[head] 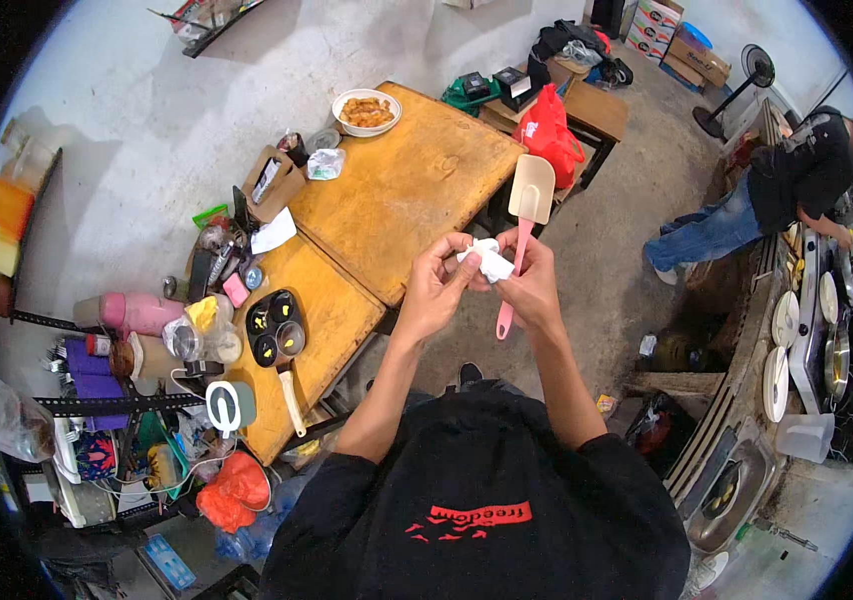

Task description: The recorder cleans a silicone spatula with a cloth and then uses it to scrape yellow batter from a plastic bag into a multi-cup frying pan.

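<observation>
In front of my chest, my left hand (438,289) pinches a crumpled white tissue or cloth (488,261). My right hand (535,281) grips the other side of it and also holds a spatula (532,187) with a pink handle and a cream blade, which points away from me. To the left, on the wooden table (426,150), lies a four-cup black pan (273,319) with yellow bits in its cups and a clear round cup on one of them. A white bowl of fried food (366,112) stands at the table's far end.
A person (764,180) stands at the stove (809,322) on the right. Near me on that side is a metal sink (734,495). A red plastic bag (549,135) sits beyond the table on a bench. Jars and bags crowd the left side, beside a pink bottle (141,311).
</observation>
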Motion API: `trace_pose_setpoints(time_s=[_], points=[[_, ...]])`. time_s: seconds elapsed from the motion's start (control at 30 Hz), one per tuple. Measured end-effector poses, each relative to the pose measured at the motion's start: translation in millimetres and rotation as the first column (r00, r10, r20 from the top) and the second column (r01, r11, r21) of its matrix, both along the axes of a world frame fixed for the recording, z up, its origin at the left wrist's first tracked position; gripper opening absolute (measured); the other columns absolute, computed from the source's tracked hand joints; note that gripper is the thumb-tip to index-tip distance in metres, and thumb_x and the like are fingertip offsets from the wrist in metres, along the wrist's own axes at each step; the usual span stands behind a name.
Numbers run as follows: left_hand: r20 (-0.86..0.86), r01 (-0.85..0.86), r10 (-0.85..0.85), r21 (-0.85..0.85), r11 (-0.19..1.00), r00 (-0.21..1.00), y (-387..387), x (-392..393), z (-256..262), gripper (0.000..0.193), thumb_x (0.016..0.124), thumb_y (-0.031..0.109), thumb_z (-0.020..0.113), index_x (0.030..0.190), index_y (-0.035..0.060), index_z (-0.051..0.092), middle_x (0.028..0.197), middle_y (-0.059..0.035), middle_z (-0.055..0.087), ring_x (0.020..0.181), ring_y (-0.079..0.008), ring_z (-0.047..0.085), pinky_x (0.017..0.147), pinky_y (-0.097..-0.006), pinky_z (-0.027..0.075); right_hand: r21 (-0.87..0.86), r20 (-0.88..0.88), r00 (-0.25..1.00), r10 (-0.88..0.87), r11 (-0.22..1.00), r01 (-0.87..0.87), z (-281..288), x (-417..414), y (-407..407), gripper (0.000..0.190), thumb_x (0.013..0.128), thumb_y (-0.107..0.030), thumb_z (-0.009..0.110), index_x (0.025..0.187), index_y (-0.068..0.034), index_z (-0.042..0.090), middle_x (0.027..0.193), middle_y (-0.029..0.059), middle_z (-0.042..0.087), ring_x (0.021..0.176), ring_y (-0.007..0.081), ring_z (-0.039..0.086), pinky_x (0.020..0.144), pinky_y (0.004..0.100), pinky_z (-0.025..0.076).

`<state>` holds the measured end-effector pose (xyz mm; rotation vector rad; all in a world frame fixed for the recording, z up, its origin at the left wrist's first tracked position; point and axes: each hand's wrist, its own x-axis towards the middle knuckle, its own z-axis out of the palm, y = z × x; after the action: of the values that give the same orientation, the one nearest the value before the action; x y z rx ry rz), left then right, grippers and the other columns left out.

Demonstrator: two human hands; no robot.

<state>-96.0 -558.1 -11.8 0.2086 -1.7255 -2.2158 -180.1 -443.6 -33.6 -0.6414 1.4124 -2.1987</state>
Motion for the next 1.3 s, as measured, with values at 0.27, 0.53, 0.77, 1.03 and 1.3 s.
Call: trace_pose_setpoints(time_s=[0.27,0.53,0.77,1.03,1.3], points=[[-0.05,0.023,-0.022,0.022,1.0,0.999,-4,0,-2,0.02,0.094,0.019,0.054,0.103,0.0014,0.052,0.094,-0.004,0.06,0.08,-0.0091,0.059,0.069,-0.0263,0.054,-0.013,0.056,0.998,0.011,1.0,-0.01,10,8,-4,0.02,0.077,-0.005,0.07,0.087,-0.001,0.053,0.078,-0.0003,0.055,0.069,0.0056,0.053,0.06,0.0212,0.046],[-0.086,0.059,-0.061,-0.019,0.998,0.994,-15,4,1,0.021,0.095,0.022,0.053,0.103,0.0023,0.052,0.09,-0.0016,0.059,0.079,-0.008,0.058,0.069,-0.0255,0.053,0.137,-0.065,0.995,-0.074,0.987,0.082,22,18,-12,0.019,0.077,-0.006,0.07,0.086,-0.001,0.054,0.077,-0.0003,0.055,0.067,0.0047,0.051,0.058,0.0203,0.043],[-0.092,0.133,-0.127,0.063,0.989,0.988,-21,5,-2,0.023,0.095,0.026,0.053,0.102,0.0044,0.053,0.089,0.0002,0.058,0.082,-0.007,0.055,0.075,-0.0247,0.047,0.181,-0.016,0.997,-0.071,0.981,0.073,17,17,-14,0.021,0.076,-0.009,0.072,0.087,-0.002,0.055,0.076,-0.0019,0.056,0.066,0.0043,0.05,0.058,0.0198,0.041],[-0.121,0.277,-0.26,0.162,0.947,0.958,-19,2,-8,0.025,0.094,0.029,0.053,0.101,0.0049,0.053,0.09,0.0011,0.057,0.084,-0.0054,0.053,0.075,-0.0223,0.044,0.045,0.205,0.978,0.04,0.998,-0.05,21,20,-2,0.021,0.081,-0.013,0.071,0.089,-0.005,0.054,0.069,-0.0049,0.052,0.051,-0.0003,0.041,0.041,0.0169,0.028],[-0.151,0.387,-0.363,0.183,0.904,0.92,-14,-4,-12,0.033,0.09,0.035,0.058,0.106,0.0069,0.052,0.097,0.0007,0.057,0.09,-0.0093,0.056,0.079,-0.0264,0.046,0.002,0.19,0.98,0.058,0.998,-0.059,27,18,12,0.02,0.082,-0.014,0.07,0.087,-0.005,0.052,0.064,-0.0057,0.049,0.047,-0.0004,0.038,0.039,0.018,0.026]])
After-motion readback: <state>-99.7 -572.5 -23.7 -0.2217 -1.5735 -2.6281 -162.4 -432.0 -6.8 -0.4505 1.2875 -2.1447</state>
